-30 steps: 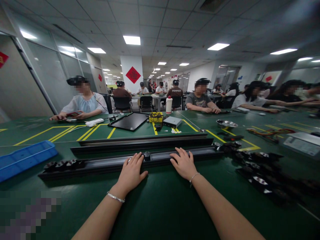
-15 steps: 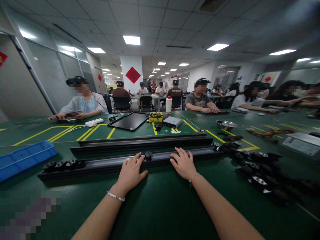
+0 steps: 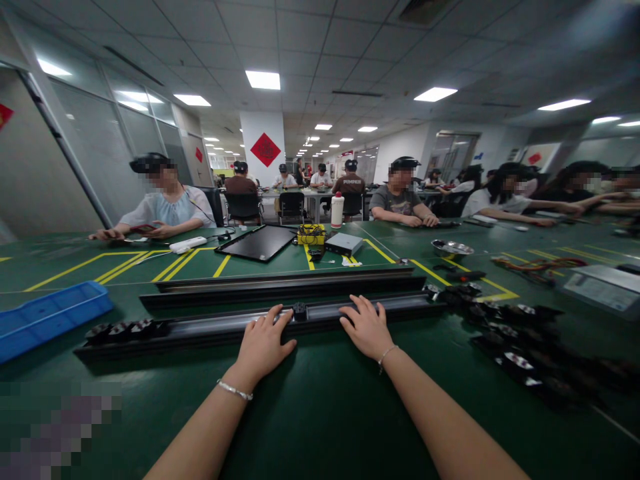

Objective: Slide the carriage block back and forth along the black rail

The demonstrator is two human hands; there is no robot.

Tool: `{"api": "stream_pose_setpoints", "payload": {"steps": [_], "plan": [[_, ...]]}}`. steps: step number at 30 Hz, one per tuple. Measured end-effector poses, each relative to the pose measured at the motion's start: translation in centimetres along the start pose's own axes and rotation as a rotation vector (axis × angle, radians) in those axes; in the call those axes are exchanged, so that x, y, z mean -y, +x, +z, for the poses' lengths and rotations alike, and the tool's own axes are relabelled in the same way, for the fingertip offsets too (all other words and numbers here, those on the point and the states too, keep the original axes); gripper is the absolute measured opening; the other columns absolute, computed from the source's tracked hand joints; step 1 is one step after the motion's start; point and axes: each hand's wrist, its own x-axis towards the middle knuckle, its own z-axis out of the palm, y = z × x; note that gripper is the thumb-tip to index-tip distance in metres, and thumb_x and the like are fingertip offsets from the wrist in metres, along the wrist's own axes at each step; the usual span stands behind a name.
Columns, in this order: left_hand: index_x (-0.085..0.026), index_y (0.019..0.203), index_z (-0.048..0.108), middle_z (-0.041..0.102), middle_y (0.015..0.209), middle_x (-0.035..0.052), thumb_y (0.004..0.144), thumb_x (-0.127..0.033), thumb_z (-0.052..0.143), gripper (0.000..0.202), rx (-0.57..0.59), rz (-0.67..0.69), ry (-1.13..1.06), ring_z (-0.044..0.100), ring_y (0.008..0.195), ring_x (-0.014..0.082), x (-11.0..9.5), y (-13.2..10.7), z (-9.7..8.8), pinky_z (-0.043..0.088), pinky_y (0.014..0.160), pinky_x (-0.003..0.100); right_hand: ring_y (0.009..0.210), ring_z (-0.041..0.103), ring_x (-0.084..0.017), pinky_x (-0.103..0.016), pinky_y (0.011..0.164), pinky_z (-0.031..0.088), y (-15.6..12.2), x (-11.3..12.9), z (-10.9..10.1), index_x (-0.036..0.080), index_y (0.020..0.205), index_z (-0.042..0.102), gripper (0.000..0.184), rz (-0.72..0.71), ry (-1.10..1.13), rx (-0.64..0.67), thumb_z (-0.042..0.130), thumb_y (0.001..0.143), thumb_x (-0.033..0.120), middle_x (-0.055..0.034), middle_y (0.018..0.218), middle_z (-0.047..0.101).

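A long black rail [image 3: 210,328] with a grey inner channel lies across the green table in front of me. My left hand [image 3: 265,339] rests on its near edge, fingers spread, the index fingertip close to a small black block [image 3: 299,311] sitting in the channel. Farther right, my right hand [image 3: 367,325] lies on the same rail with its fingers apart and nothing in them. Several black parts with shiny tops [image 3: 127,329] sit on the rail's left end. Whether my left fingertip touches the block is hard to make out.
Behind the rail lies a second black rail [image 3: 280,288]. A blue tray [image 3: 55,317] stands at left, a heap of black parts [image 3: 520,347] at right. Farther back are a black panel [image 3: 263,241], a grey box [image 3: 345,243] and a metal bowl [image 3: 453,249]. Several people sit around.
The small black block has shifted slightly right along the channel, and my left hand has moved a little the same way. My right hand stays in place.
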Motion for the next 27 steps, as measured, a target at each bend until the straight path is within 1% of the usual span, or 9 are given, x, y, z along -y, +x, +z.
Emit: {"api": "stream_pose_setpoints", "payload": {"steps": [3,9,12,14,16,18,27], "plan": [[-0.036,0.128,0.034,0.033,0.139,0.0016,0.072,-0.048,0.049,0.06,-0.01,0.003,0.011,0.046,0.11,0.0243,-0.1,0.1,0.0,0.034,0.088,0.039,0.127,0.022,-0.023,-0.053,0.099,0.01,0.0,0.0,-0.1,0.035,0.112,0.054,0.04,0.004,-0.008,0.014,0.026,0.087,0.047,-0.0023,0.137,0.034],[-0.035,0.127,0.035,0.035,0.137,0.0026,0.072,-0.046,0.049,0.058,-0.021,-0.01,0.009,0.047,0.107,0.0248,-0.5,0.3,-0.1,0.035,0.086,0.041,0.127,0.022,-0.023,-0.053,0.1,0.01,0.0,0.0,-0.1,0.034,0.113,0.054,0.04,0.0,-0.019,0.017,0.025,0.087,0.047,-0.0022,0.137,0.034],[-0.03,0.125,0.039,0.037,0.135,0.0051,0.073,-0.044,0.048,0.055,-0.074,-0.014,0.009,0.043,0.112,0.0253,-1.1,0.3,0.2,0.033,0.089,0.042,0.128,0.021,-0.023,-0.053,0.099,0.01,0.0,-0.1,0.0,0.034,0.112,0.054,0.04,0.001,-0.018,0.02,0.026,0.087,0.048,-0.0021,0.138,0.034],[-0.025,0.125,0.04,0.039,0.135,0.0069,0.074,-0.041,0.048,0.054,-0.117,0.023,0.006,0.04,0.116,0.0248,-1.4,0.2,0.6,0.029,0.094,0.041,0.128,0.021,-0.023,-0.053,0.099,0.01,0.1,-0.2,0.0,0.034,0.111,0.054,0.04,-0.002,-0.008,0.023,0.026,0.087,0.048,-0.0021,0.137,0.034],[-0.02,0.125,0.04,0.039,0.135,0.0078,0.074,-0.038,0.047,0.054,-0.136,0.07,-0.01,0.04,0.117,0.0234,-1.6,0.2,1.0,0.028,0.096,0.039,0.128,0.022,-0.023,-0.054,0.099,0.01,0.1,-0.2,0.0,0.035,0.111,0.054,0.04,-0.006,0.003,0.023,0.026,0.087,0.048,-0.002,0.137,0.034],[-0.019,0.125,0.039,0.039,0.136,0.0078,0.075,-0.037,0.046,0.054,-0.142,0.091,-0.026,0.042,0.115,0.0225,-1.6,0.2,1.2,0.03,0.095,0.038,0.128,0.022,-0.023,-0.054,0.099,0.01,0.0,-0.2,0.0,0.035,0.111,0.054,0.04,-0.005,0.009,0.023,0.026,0.087,0.048,-0.002,0.137,0.034],[-0.024,0.128,0.037,0.039,0.136,0.0044,0.075,-0.038,0.046,0.056,-0.127,0.097,-0.027,0.044,0.114,0.0211,-1.4,0.2,1.1,0.032,0.092,0.037,0.126,0.024,-0.024,-0.053,0.099,0.011,0.0,0.1,-0.2,0.034,0.111,0.055,0.039,0.001,-0.004,0.013,0.027,0.087,0.047,-0.0029,0.137,0.035]]}}
